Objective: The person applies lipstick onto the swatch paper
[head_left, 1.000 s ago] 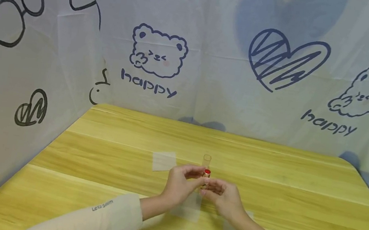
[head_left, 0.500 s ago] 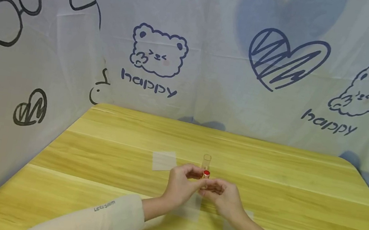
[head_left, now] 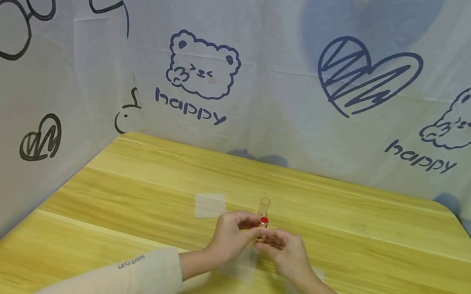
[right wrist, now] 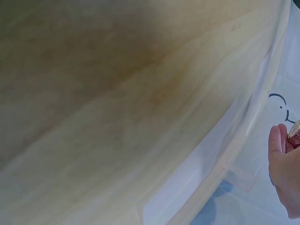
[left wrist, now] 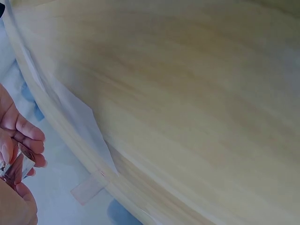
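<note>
Both hands meet over the middle of the table around a small lipstick (head_left: 263, 221), its red end facing up with a shiny gold body beneath. The left hand (head_left: 227, 235) pinches it between thumb and fingers from the left. From the right, the thumb and curled fingers of the right hand (head_left: 288, 254) grip its lower part, which is largely hidden. In the left wrist view the lipstick (left wrist: 18, 166) shows glossy between the fingers. A bit of its gold end (right wrist: 294, 130) appears at the right edge of the right wrist view. Behind the hands a clear tube-shaped cap (head_left: 264, 205) stands upright.
A pale square sheet (head_left: 209, 206) lies left of the cap on the wooden table (head_left: 147, 170). Another pale sheet (head_left: 242, 267) is under the hands, and a third (head_left: 290, 292) lies partly beneath the right forearm. Printed white cloth (head_left: 270, 87) hangs behind the table and along its left.
The lipstick's red end has shifted very slightly left and down within the fingers. Both hands stay almost in place, and the clear cap has not moved.
</note>
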The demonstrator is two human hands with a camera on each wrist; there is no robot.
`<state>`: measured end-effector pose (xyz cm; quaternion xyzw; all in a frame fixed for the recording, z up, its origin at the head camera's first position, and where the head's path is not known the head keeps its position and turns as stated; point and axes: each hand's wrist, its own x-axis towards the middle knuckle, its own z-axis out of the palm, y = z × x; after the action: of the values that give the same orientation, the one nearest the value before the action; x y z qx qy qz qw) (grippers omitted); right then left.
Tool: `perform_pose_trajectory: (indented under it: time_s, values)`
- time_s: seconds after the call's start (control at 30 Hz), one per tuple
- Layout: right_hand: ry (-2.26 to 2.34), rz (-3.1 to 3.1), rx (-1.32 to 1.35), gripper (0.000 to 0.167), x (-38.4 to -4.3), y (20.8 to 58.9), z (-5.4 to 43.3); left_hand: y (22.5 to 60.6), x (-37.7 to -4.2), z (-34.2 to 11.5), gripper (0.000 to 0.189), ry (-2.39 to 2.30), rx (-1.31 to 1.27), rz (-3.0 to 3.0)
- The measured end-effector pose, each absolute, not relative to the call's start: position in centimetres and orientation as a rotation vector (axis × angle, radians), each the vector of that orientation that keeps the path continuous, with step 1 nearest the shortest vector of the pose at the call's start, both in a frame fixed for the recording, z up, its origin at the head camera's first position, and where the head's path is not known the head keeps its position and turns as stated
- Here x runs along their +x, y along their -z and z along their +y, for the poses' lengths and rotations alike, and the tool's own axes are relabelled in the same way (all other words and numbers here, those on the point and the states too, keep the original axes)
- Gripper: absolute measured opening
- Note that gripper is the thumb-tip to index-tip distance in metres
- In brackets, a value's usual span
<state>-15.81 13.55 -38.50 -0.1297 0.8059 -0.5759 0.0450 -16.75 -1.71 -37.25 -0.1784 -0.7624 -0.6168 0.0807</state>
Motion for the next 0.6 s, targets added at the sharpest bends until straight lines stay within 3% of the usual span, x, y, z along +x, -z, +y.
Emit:
perform_pose_trajectory:
  time_s: [0.6]
  values:
    - [1.713,2.494,-0.481,0.032,-15.80,38.60,13.65,37.25,-16.75,-2.07,0.018,1.841,-0.599,-2.307]
